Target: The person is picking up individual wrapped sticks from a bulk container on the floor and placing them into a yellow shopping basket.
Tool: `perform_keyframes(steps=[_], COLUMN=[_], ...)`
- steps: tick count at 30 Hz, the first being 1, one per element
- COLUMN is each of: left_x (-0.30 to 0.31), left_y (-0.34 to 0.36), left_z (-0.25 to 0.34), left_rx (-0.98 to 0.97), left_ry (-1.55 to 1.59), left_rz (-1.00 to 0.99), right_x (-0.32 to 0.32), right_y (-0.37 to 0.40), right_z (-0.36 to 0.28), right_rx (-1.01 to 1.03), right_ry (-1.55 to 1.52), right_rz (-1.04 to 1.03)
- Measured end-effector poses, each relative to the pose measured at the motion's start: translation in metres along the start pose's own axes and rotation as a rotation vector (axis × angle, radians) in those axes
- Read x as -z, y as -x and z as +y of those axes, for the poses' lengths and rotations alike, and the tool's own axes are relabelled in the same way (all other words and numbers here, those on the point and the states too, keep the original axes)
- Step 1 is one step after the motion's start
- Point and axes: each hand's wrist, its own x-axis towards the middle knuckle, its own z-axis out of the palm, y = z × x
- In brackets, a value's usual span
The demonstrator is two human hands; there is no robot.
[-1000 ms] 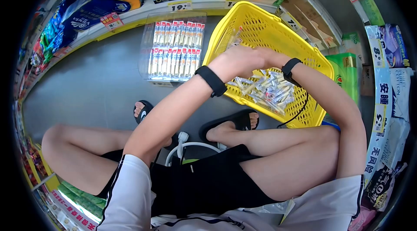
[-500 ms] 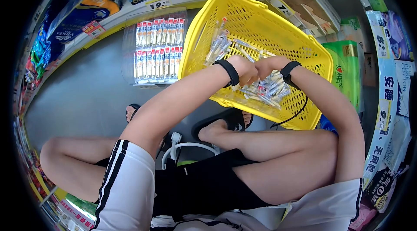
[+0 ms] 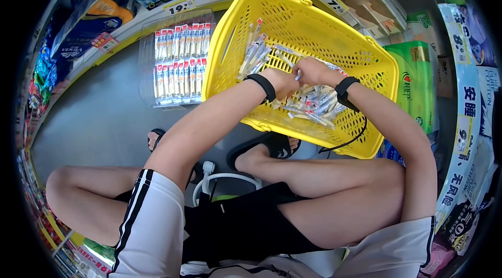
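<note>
My left hand (image 3: 281, 83) is closed inside the yellow shopping basket (image 3: 222, 55), and what its fingers hold is hidden. Beside it, my right hand (image 3: 316, 72) pinches a small wrapped stick (image 3: 298, 75), its end showing between the two hands. Loose wrapped sticks (image 3: 319, 104) lie heaped in the basket below my hands, and more lean at its left end. To the left of the basket, a clear plastic display box (image 3: 146, 63) holds similar wrapped sticks (image 3: 179, 76) standing in two rows.
Shelves with price tags (image 3: 179, 7) curve around the back. Green tissue packs (image 3: 413, 82) stand right of the basket, and more packages line the right side. A black strap (image 3: 355, 139) hangs over the basket's near rim. A white stool (image 3: 206, 176) is between my legs.
The view has shifted slightly, so the basket and display box appear further left. My hands have moved a little apart, and a stick's end now shows at my right fingertips.
</note>
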Motion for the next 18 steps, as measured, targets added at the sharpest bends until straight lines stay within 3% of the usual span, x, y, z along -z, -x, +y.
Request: perform_keyframes(steps=[3,7,11,16,18], left_x=[0.020,0.028,0.039,0.046,0.044], left_y=[0.007,0.017,0.025,0.036,0.041], left_z=[0.003,-0.002,-0.001,0.003,0.005], left_rx=[-0.018,-0.052,0.073,0.068,0.079], left_ry=[0.075,0.091,0.109,0.031,0.028], left_rz=[0.026,0.102,0.103,0.086,0.219], right_x=[0.020,0.022,0.026,0.027,0.029], right_y=[0.009,0.007,0.007,0.003,0.006], right_z=[-0.007,0.002,0.008,0.015,0.016], right_rx=[-0.158,-0.085,0.023,0.038,0.073], right_ry=[-0.146,-0.048,0.062,-0.004,-0.040], right_rz=[-0.090,-0.025,-0.007,-0.056,-0.112])
